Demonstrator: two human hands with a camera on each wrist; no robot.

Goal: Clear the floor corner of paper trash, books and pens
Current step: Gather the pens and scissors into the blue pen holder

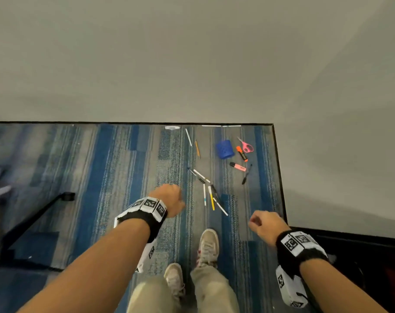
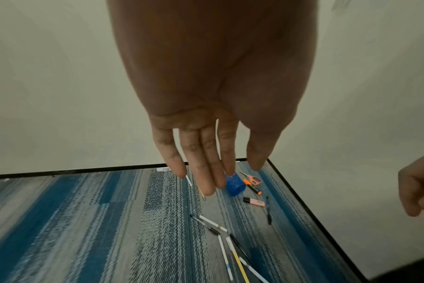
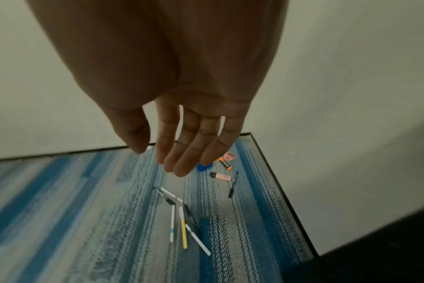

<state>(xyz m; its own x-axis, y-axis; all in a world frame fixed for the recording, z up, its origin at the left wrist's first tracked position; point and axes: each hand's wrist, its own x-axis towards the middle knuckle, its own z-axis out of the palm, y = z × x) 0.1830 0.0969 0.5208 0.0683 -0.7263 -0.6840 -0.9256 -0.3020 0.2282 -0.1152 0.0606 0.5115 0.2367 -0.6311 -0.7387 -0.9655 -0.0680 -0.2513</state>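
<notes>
Several pens (image 1: 211,195) lie scattered on the blue striped carpet in the wall corner, just ahead of my feet. Farther back lie a blue pen cup (image 1: 224,149) on its side, pink scissors (image 1: 246,145), an orange highlighter (image 1: 242,153), a pink highlighter (image 1: 237,166), a black pen (image 1: 246,175) and a pencil (image 1: 197,148). My left hand (image 1: 169,197) hangs above the carpet left of the pens, fingers relaxed and empty (image 2: 220,172). My right hand (image 1: 264,224) hangs to their right, also empty (image 3: 161,157). No paper or books show in the corner.
A black furniture leg (image 1: 33,220) slants across the floor at the left. Dark furniture (image 1: 361,256) stands at the right against the wall. My shoes (image 1: 207,247) stand just behind the pens. A small white item (image 1: 172,127) lies at the baseboard.
</notes>
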